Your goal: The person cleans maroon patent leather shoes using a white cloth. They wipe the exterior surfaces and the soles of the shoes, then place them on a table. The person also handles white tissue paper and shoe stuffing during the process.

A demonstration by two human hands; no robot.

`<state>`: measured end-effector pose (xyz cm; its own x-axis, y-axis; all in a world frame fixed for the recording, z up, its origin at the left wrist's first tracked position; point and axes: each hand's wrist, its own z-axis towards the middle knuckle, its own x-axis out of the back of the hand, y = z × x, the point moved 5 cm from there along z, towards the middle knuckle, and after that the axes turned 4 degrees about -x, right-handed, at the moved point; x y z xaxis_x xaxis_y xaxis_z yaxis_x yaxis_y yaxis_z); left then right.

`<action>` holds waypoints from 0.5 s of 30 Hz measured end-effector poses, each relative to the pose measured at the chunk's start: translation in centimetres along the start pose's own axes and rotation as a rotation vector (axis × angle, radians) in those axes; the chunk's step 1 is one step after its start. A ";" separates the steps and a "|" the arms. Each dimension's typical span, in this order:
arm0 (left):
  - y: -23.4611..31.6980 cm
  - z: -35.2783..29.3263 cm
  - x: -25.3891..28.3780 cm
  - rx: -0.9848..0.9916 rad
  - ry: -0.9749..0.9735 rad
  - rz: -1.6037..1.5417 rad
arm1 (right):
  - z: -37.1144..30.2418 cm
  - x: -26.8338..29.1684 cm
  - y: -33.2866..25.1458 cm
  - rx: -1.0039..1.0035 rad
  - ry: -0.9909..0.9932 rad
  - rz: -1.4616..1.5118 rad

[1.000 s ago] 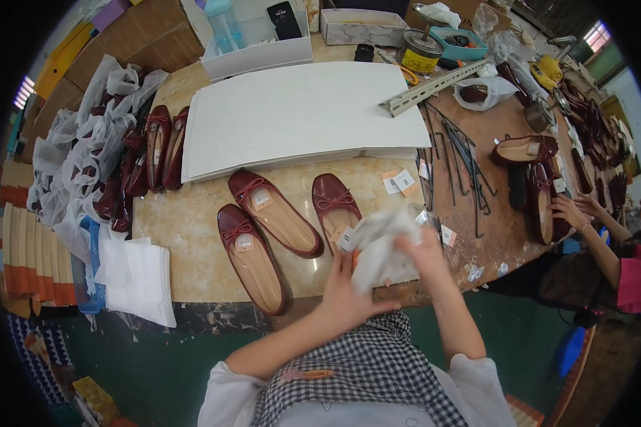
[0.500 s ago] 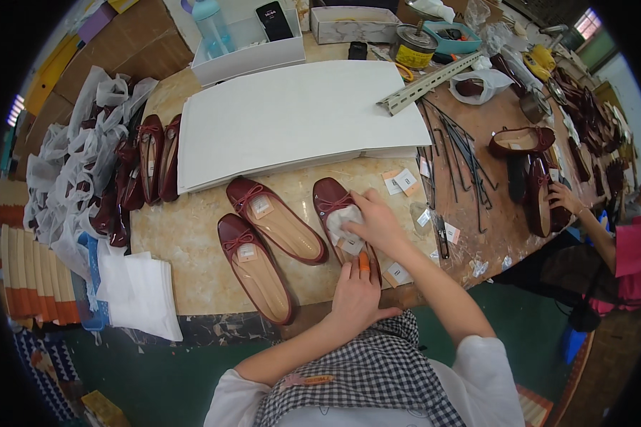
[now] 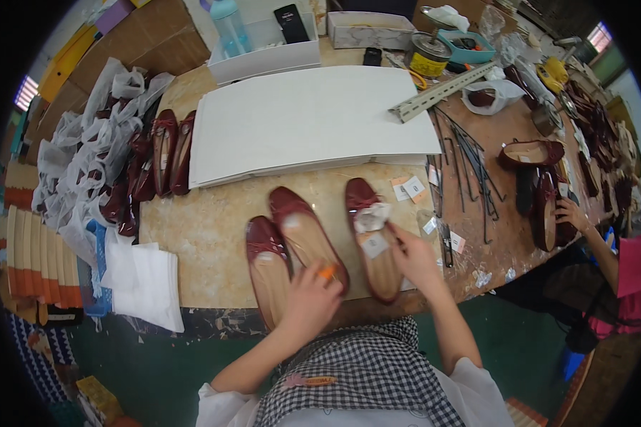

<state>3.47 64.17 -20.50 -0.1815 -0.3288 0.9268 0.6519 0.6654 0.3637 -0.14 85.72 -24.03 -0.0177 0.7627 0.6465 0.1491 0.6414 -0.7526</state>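
Note:
Three dark red ballet flats with bows lie before me on the table, toes pointing away. Crumpled white paper (image 3: 372, 217) sits in the throat of the right-hand shoe (image 3: 387, 283), with a pale square label (image 3: 374, 245) on its insole. My right hand (image 3: 418, 263) is closed on that shoe's right rim. An orange cover wraps one finger of my left hand (image 3: 308, 302), which is over the inner sides of the middle shoe (image 3: 308, 240) and the left shoe (image 3: 263, 238). Blur hides whether those fingers grip either one.
Stacked white board (image 3: 313, 114) lies beyond the shoes. Bagged shoes (image 3: 85, 164) and white sheets (image 3: 144, 281) are on the left. To the right are small labels (image 3: 409, 188), black hooked rods (image 3: 477, 164), a metal rail (image 3: 441, 92) and another person's hand (image 3: 571, 215) at a shoe.
My left hand has left the right-hand shoe and moved left to the other two. Those two have shifted right and straightened. My right hand went from the paper to the shoe's rim.

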 end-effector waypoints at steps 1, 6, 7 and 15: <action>0.3 0.0 0.1 -0.041 -0.079 -0.067 | -0.3 1.4 -0.6 -0.003 0.008 -0.053; -3.3 9.9 5.4 0.113 -0.277 0.105 | 0.1 0.3 0.1 -0.008 0.026 -0.086; -5.2 12.3 7.5 -0.025 0.193 0.154 | -0.2 0.4 -0.1 -0.023 0.009 -0.073; -21.2 21.3 4.1 0.377 0.417 0.196 | -3.8 3.3 -1.0 -0.075 0.116 0.084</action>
<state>-26.80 62.95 -22.41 0.2700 -0.3601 0.8930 0.3240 0.9073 0.2679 3.40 87.22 -20.67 0.1121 0.7961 0.5947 0.2184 0.5641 -0.7963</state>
